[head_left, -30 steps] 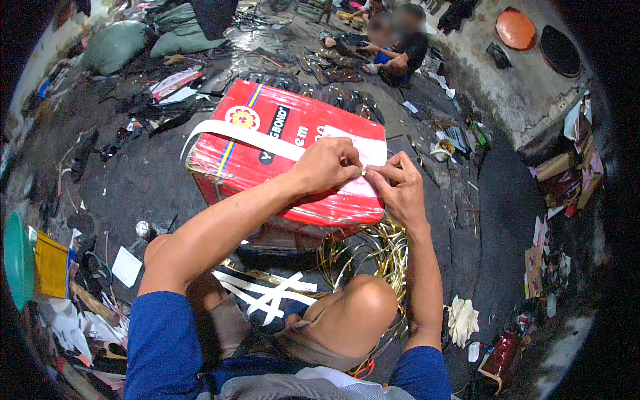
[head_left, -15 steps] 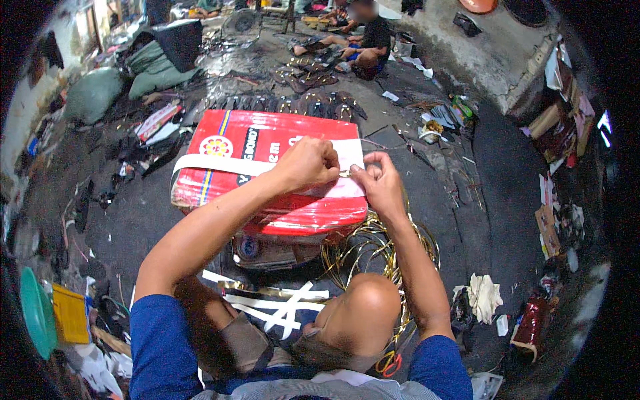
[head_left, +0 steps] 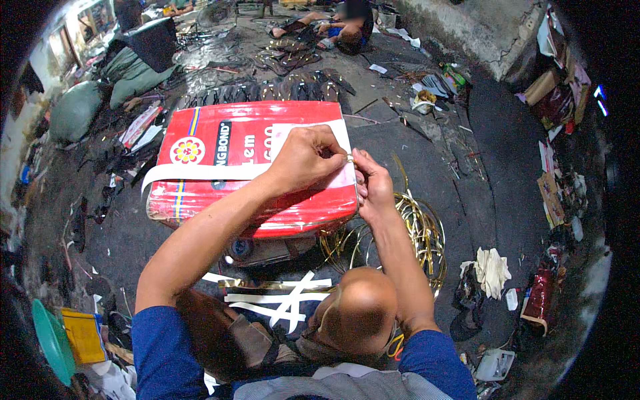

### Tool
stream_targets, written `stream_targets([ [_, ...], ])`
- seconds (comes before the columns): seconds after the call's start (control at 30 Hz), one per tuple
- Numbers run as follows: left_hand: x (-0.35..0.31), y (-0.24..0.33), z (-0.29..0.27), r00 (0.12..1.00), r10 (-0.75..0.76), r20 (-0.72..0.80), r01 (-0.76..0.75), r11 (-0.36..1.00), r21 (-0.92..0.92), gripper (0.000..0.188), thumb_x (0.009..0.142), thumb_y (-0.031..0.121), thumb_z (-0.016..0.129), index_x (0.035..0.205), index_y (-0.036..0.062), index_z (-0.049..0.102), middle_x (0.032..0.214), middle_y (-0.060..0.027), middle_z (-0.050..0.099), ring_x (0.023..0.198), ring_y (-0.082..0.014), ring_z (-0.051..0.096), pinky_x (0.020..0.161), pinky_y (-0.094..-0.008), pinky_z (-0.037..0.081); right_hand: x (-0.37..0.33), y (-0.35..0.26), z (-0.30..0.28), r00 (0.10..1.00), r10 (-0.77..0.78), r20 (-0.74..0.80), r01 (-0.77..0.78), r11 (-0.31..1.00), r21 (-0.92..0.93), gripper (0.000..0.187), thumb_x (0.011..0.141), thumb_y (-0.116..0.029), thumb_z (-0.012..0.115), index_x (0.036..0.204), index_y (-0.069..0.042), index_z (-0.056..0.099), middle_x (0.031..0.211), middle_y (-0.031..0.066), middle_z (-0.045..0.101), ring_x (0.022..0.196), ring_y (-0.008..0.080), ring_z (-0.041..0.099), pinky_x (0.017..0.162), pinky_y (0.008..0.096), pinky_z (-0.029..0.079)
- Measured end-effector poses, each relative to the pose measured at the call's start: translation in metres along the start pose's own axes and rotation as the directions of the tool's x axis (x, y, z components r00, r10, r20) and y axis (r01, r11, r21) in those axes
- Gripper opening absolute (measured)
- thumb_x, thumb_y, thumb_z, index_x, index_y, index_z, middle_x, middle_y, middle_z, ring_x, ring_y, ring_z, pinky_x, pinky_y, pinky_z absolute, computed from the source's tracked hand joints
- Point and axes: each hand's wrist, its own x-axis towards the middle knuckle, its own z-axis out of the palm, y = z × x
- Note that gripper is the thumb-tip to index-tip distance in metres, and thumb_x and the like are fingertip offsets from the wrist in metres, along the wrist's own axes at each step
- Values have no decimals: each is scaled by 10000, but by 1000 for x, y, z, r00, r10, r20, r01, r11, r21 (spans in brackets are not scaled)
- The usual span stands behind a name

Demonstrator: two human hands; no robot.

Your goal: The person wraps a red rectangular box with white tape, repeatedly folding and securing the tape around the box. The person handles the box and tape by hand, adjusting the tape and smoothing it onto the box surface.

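A red glossy box-shaped block (head_left: 247, 130) with printed panels lies in front of my knees. A white flat strip (head_left: 207, 173) crosses its top from the left edge and passes under my left hand (head_left: 307, 157). That hand is closed, thumb and fingers pinching at the strip's end near the block's right edge. Close against it, my right hand (head_left: 375, 185) is closed too, its thumb and forefinger on a small gold strip end (head_left: 350, 158). The fingers hide most of this spot. Beside my right forearm lies a tangled bundle of gold strips (head_left: 423, 233).
Several white strips (head_left: 290, 300) lie by my legs. Rows of dark sandal-like pieces (head_left: 287, 87) stand beyond the block. A person (head_left: 347, 30) sits on the floor farther off. A green basin (head_left: 52, 340) is at left, a pale cloth (head_left: 492, 272) at right.
My view has shifted, so the block appears lower-left. Both hands remain pinched together at its right edge; the gold piece between them shows less than before.
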Motion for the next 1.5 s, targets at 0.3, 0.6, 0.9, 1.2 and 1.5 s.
stream_targets([
  [0.3, 4, -1, 9, 999, 6, -54, -7, 1000, -10, 99, 832, 60, 757, 783, -23, 734, 758, -105, 697, 672, -158, 671, 611, -316, 523, -2, -20, 12, 985, -49, -163, 16, 980, -197, 386, 1009, -520, 627, 933, -146, 572, 629, -31, 481, 456, 87, 439, 390, 240, 329],
  [0.6, 1, -2, 6, 998, -50, -31, 50, 999, 6, 115, 824, 75, 768, 782, -23, 722, 767, -76, 685, 705, -122, 652, 635, -292, 521, 58, -22, 9, 787, -598, 150, 160, -36, -986, 360, 1004, -275, 571, 870, 39, 686, 878, 270, 712, 809, 373, 711, 767, 472, 536],
  [0.9, 3, -5, 1, 997, -69, 33, 68, 997, 22, 66, 856, 51, 773, 847, -7, 742, 845, -54, 719, 791, -108, 677, 679, -264, 550, 90, 69, -82, 816, -575, -57, 245, 433, -867, 360, 1015, -264, 559, 870, 43, 677, 826, 249, 685, 765, 386, 672, 716, 476, 494],
  [1.2, 7, -1, 13, 996, -82, 34, 84, 996, -37, 83, 830, 61, 792, 826, -11, 750, 815, -70, 717, 734, -114, 672, 670, -273, 531, 70, 225, -266, 799, -539, -268, -159, 240, -958, 167, 874, -117, 611, 762, -16, 682, 744, 216, 638, 722, 403, 646, 673, 505, 508],
  [1.5, -3, -7, 1, 994, -105, 21, 105, 994, -11, 63, 835, 54, 796, 844, 0, 765, 833, -58, 721, 748, -116, 677, 669, -269, 532, 81, 290, -284, 846, -478, -236, -213, 101, -972, 337, 921, -248, 558, 864, 60, 683, 968, 309, 679, 869, 464, 677, 750, 539, 530],
])
